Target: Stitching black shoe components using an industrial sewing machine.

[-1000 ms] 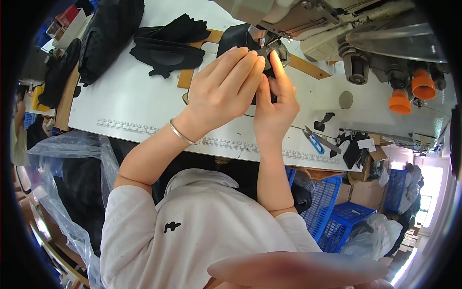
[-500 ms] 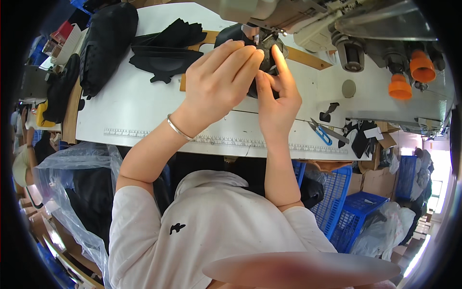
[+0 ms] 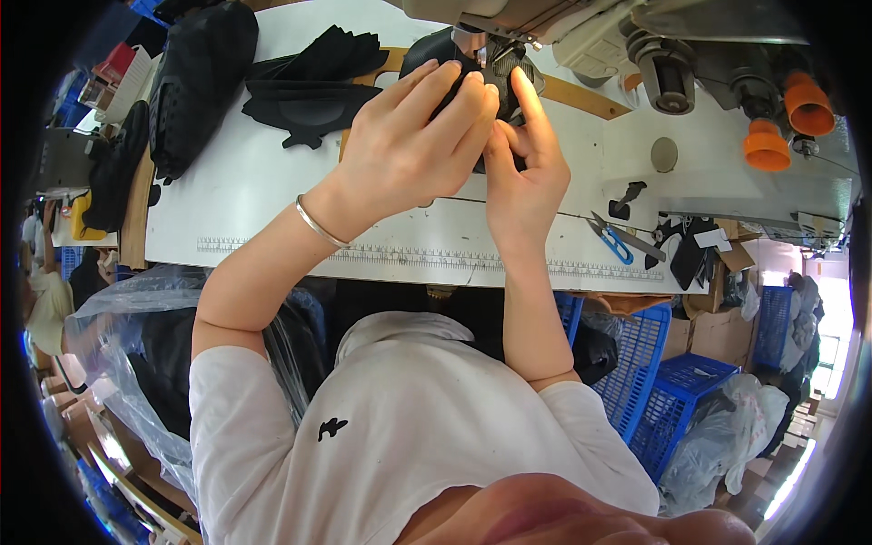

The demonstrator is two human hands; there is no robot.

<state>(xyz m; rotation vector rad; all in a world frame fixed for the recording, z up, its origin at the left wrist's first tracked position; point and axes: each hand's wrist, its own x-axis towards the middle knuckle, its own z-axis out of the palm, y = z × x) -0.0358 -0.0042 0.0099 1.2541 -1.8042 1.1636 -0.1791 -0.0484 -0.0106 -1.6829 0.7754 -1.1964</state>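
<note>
A black fabric piece (image 3: 427, 53) lies at the sewing machine's needle area (image 3: 498, 62), mostly covered by my hands. My left hand (image 3: 400, 150) arches over it, its fingers bent together and gripping the piece from above. On the other side, my right hand (image 3: 530, 186) has its thumb and bent fingers closed on the near edge, while the forefinger points up along the machine. What lies between the fingertips is partly hidden. Fanned black cut pieces (image 3: 309, 107) rest on the white table, left of my left hand.
A ruler strip (image 3: 436, 263) runs along the table's near edge. Blue-handled thread snips (image 3: 618, 245) lie to the right. Orange cone-shaped parts (image 3: 766, 148) hang beneath the machine. A bulky black bundle (image 3: 202, 91) sits far left; blue crates (image 3: 677, 400) stand below right.
My left hand and wrist have moved slightly left, with the fingers reaching a little farther over the black piece. My right hand keeps nearly the same pinch. The whole view has shifted slightly.
</note>
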